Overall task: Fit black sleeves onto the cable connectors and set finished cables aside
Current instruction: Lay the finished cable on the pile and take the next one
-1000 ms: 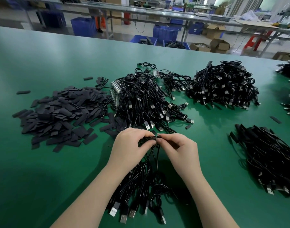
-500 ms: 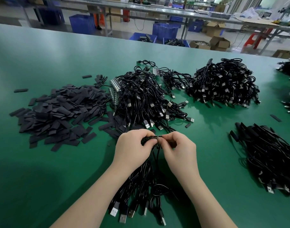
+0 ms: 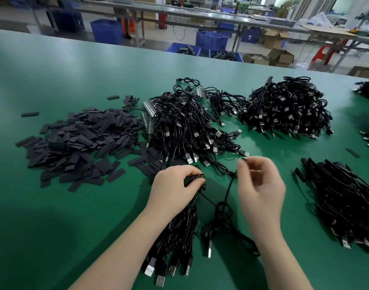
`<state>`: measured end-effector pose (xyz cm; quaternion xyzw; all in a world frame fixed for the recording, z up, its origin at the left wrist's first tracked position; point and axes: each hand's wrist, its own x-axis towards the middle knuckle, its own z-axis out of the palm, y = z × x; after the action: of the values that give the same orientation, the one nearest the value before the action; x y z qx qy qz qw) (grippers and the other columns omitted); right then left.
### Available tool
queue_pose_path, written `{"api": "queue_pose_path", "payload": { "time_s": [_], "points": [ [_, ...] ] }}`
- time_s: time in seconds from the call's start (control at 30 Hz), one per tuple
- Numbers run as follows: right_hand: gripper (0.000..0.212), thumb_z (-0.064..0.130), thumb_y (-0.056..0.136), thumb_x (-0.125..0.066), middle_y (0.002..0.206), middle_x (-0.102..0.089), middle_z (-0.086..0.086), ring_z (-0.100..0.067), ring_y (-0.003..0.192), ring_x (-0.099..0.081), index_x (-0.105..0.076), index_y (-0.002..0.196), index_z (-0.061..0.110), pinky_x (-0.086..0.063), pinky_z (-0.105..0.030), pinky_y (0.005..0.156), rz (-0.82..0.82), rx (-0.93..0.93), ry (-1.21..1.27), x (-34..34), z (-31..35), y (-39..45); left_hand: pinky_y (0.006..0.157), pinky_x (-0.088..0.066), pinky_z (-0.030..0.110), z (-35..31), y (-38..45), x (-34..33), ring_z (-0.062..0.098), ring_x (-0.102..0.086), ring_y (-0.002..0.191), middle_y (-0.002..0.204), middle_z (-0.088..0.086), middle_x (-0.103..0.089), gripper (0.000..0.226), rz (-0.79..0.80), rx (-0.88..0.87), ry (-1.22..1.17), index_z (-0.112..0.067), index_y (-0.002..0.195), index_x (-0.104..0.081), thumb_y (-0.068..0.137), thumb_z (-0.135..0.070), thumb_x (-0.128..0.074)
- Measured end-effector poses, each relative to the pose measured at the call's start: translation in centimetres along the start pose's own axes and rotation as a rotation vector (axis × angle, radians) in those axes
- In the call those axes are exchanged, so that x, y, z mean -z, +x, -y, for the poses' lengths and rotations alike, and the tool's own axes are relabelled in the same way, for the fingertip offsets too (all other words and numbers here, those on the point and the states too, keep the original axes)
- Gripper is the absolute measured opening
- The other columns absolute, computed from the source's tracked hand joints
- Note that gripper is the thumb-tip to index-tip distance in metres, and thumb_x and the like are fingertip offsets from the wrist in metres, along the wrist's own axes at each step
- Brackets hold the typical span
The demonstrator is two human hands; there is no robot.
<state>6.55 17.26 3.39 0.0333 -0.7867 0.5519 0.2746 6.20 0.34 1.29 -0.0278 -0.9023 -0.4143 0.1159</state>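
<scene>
My left hand point(image 3: 175, 185) grips a bunch of cable connector ends point(image 3: 195, 178); their black cables point(image 3: 175, 233) trail toward me and end in USB plugs point(image 3: 160, 273). My right hand point(image 3: 261, 183), blurred by motion, pinches the end of one single black cable point(image 3: 227, 191) pulled apart from the bunch; its loop and USB plug point(image 3: 209, 249) lie on the table between my arms. A heap of flat black sleeves point(image 3: 78, 143) lies to the left.
Green table point(image 3: 53, 227). A big tangle of cables point(image 3: 185, 126) sits just behind my hands, another pile point(image 3: 284, 107) at back right, a further cable pile point(image 3: 346, 201) at right. Loose sleeves point(image 3: 29, 114) lie at far left. Blue crates and benches beyond the table edge.
My hands were together on the connector bunch; now my right hand has moved right and up, drawing one cable away from the bunch. My left hand stays put.
</scene>
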Motion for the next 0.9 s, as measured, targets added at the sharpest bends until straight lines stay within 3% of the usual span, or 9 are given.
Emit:
{"api": "queue_pose_path", "payload": {
  "time_s": [0.1,0.27,0.37,0.43,0.53,0.63,0.77,0.9],
  "points": [
    [0.018,0.011,0.097,-0.059,0.078,-0.061,0.011,-0.008,0.065,-0.056,-0.059,0.090,0.028,-0.047,-0.018,0.054,-0.124,0.071,0.194,1.1,1.5,0.5,0.088,-0.049,0.026,-0.1,0.0,-0.1,-0.005,-0.059,0.092,0.088,-0.027,-0.069,0.009,0.026,-0.041,-0.028,-0.036,0.092,-0.074,0.085,-0.039,-0.069],
    [0.019,0.018,0.098,-0.058,0.086,-0.060,0.017,-0.005,0.068,-0.060,-0.057,0.096,0.037,-0.051,-0.021,0.062,-0.240,0.273,0.181,2.4,4.1,1.3,0.092,-0.047,0.032,-0.6,-0.1,-0.5,-0.001,-0.057,0.094,0.095,-0.020,-0.069,0.017,0.077,-0.095,-0.023,-0.036,0.099,-0.074,0.085,-0.043,-0.071],
    [0.020,0.023,0.097,-0.059,0.087,-0.060,0.016,-0.009,0.064,-0.065,-0.057,0.094,0.043,-0.049,-0.018,0.055,-0.231,0.257,0.143,2.7,4.8,1.4,0.088,-0.049,0.032,-0.7,-0.2,-0.5,0.000,-0.059,0.089,0.090,-0.021,-0.068,0.012,0.036,-0.144,0.032,-0.034,0.096,-0.072,0.087,-0.040,-0.068],
    [0.018,0.026,0.097,-0.059,0.085,-0.063,0.016,-0.012,0.063,-0.067,-0.057,0.091,0.042,-0.050,-0.021,0.052,-0.152,0.166,0.091,2.9,4.6,1.2,0.081,-0.048,0.021,-0.4,-0.2,-0.2,-0.001,-0.059,0.090,0.087,-0.022,-0.067,0.006,-0.010,-0.117,-0.024,-0.034,0.093,-0.067,0.088,-0.038,-0.067],
    [0.006,0.031,0.095,-0.056,0.087,-0.065,0.016,-0.010,0.067,-0.070,-0.057,0.092,0.036,-0.057,-0.031,0.057,0.019,0.024,0.026,2.8,3.6,0.3,0.083,-0.041,0.005,-0.1,-0.3,0.3,-0.009,-0.057,0.101,0.092,-0.023,-0.067,0.006,-0.011,-0.032,-0.228,-0.037,0.089,-0.060,0.091,-0.034,-0.065],
    [0.010,0.027,0.095,-0.056,0.087,-0.068,0.017,-0.008,0.067,-0.070,-0.055,0.091,0.036,-0.059,-0.038,0.062,0.119,-0.067,-0.033,2.0,2.3,-0.7,0.084,-0.042,0.005,-0.6,-0.5,0.3,-0.008,-0.061,0.098,0.092,-0.025,-0.067,0.015,-0.006,-0.024,-0.398,-0.038,0.085,-0.060,0.091,-0.026,-0.066],
    [0.015,0.024,0.098,-0.057,0.084,-0.069,0.020,-0.001,0.063,-0.064,-0.053,0.091,0.037,-0.049,-0.016,0.057,0.267,-0.068,-0.136,1.8,1.5,-0.6,0.074,-0.045,0.010,-1.0,-0.5,0.3,-0.004,-0.062,0.080,0.081,-0.019,-0.068,0.007,-0.009,0.001,-0.613,-0.027,0.093,-0.061,0.094,-0.021,-0.063],
    [0.013,0.024,0.098,-0.056,0.074,-0.067,0.009,-0.003,0.058,-0.059,-0.054,0.092,0.036,-0.042,-0.013,0.052,0.347,-0.024,-0.208,2.1,1.6,-0.1,0.074,-0.048,0.014,-0.8,-0.2,0.7,-0.002,-0.058,0.075,0.076,-0.018,-0.064,0.005,-0.058,0.057,-0.755,-0.021,0.093,-0.063,0.096,-0.018,-0.060]
  ]
}}
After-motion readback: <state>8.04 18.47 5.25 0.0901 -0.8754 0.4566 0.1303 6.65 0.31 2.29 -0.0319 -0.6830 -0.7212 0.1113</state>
